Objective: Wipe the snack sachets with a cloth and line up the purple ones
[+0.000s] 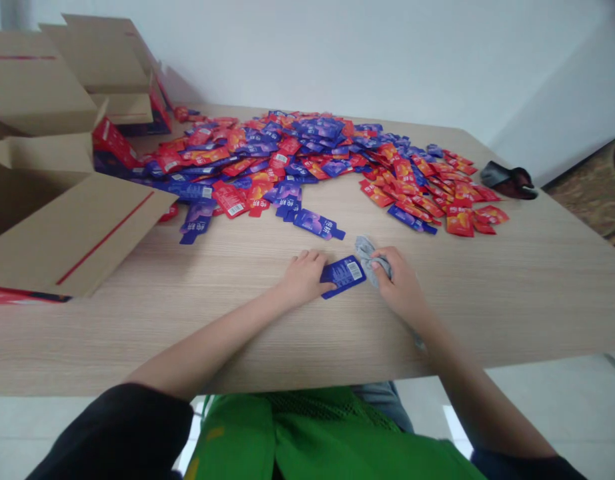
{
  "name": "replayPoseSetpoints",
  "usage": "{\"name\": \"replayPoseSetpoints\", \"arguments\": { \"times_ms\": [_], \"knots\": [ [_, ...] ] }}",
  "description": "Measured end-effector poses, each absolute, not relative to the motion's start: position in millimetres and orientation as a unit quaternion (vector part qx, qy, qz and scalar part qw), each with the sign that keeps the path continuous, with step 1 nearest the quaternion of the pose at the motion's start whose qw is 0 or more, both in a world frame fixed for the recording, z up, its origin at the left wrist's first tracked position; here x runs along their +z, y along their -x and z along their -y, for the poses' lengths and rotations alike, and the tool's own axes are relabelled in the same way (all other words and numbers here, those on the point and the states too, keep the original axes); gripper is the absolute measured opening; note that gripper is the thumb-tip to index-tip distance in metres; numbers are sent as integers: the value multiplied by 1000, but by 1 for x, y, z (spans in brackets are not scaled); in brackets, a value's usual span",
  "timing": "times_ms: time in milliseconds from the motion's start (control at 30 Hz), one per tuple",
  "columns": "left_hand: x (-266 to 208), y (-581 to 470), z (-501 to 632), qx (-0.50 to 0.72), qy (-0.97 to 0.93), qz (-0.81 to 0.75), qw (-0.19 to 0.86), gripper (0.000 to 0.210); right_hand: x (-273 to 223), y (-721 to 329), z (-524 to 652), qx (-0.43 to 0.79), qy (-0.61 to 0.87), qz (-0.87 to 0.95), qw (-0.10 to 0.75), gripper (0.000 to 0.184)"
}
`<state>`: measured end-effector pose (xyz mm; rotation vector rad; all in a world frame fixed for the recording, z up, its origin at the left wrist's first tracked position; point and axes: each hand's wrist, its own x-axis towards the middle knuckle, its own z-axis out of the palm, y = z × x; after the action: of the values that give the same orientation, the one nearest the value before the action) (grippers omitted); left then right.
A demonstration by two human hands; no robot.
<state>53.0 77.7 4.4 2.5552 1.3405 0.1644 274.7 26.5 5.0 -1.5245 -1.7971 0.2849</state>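
Observation:
My left hand point(306, 278) grips the left end of a flat blue packet point(345, 273), its thumb lying across the top. This packet rests on the table with a white barcode label facing up, at its right end. A crumpled grey cloth point(372, 261) is bunched in my closed right hand point(398, 277), just right of the packet. Another blue packet point(315, 223) with a narrow tab lies a little beyond my hands. Behind it spreads a big heap of blue and red packets point(282, 150).
Open cardboard boxes point(112, 220) with raised flaps stand on the left, one point(112, 67) farther back. Red and orange packets point(427, 180) are piled at the back right. A dark glossy object point(510, 181) sits near the right edge of the wooden table point(537, 287), against a white wall.

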Motion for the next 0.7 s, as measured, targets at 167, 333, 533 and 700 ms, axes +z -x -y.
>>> {"name": "replayPoseSetpoints", "arguments": {
  "times_ms": [167,333,533,700],
  "knots": [
    [7,-57,-60,100,-900,-424,25,14,9,-275,-19,122,602,682,397,11],
    [8,-50,-41,129,-932,-333,-54,15,11,-280,-20,124,604,681,396,12],
    [-2,-50,-36,73,-936,-342,-25,24,10,-283,-21,113,618,668,400,11],
    [-9,-45,-24,60,-922,-379,42,55,17,-276,-29,108,608,683,391,13]
  ]
}}
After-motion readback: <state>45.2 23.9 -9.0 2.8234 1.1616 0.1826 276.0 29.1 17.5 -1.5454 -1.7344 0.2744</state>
